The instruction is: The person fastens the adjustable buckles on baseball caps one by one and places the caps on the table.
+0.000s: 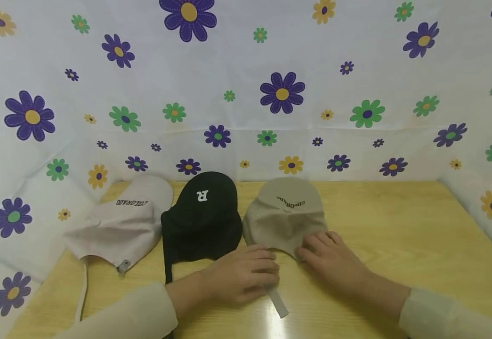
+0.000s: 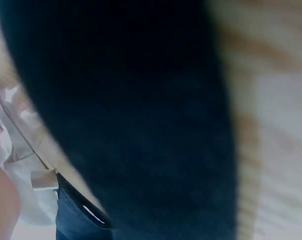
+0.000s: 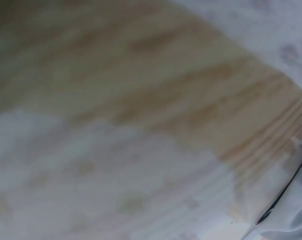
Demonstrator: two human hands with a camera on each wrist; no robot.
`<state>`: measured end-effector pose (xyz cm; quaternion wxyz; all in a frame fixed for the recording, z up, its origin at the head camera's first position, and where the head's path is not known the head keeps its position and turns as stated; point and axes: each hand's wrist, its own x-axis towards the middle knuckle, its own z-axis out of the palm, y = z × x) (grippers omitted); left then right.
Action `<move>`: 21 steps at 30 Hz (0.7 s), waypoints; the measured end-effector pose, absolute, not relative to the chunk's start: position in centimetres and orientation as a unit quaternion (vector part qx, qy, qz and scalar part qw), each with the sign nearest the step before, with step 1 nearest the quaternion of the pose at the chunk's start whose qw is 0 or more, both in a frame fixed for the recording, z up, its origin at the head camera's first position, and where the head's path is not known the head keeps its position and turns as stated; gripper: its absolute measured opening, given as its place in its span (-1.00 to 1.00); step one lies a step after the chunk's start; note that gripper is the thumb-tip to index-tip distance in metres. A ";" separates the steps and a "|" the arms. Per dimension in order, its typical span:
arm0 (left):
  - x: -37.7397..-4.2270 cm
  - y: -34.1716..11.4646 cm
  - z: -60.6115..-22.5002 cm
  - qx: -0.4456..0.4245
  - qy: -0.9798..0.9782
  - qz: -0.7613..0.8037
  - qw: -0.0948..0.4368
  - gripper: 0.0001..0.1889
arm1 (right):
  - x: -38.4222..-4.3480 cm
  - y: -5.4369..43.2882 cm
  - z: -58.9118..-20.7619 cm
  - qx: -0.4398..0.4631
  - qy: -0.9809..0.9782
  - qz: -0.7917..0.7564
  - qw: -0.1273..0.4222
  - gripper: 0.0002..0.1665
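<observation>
In the head view a beige baseball cap [image 1: 286,212] with dark "COLORADO" lettering lies upside down to me on the table, its back opening toward me. My left hand [image 1: 246,275] grips the cap's near left edge, and its loose strap [image 1: 277,301] hangs out below those fingers. At the near right edge, the curled fingers of my right hand [image 1: 334,263] pinch the cloth. In the right wrist view only a pale bit of the cap [image 3: 290,210] shows at the right border. A blurred black strap [image 2: 136,120] fills most of the left wrist view.
Left of the beige cap lies a black cap [image 1: 203,221] with a white "R"; its strap runs under my left forearm. Farther left is a pale pinkish cap [image 1: 131,226] with a buckle and hanging strap. A flower-print cloth [image 1: 237,61] encloses the wooden table [image 1: 398,226].
</observation>
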<state>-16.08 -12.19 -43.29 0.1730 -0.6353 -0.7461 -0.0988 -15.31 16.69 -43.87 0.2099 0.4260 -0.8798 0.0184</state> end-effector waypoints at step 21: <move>-15.3 -11.6 -43.5 -0.643 -0.731 -0.125 0.191 -0.84 | -15.0 16.2 -44.0 0.427 -0.885 0.026 0.182 -0.55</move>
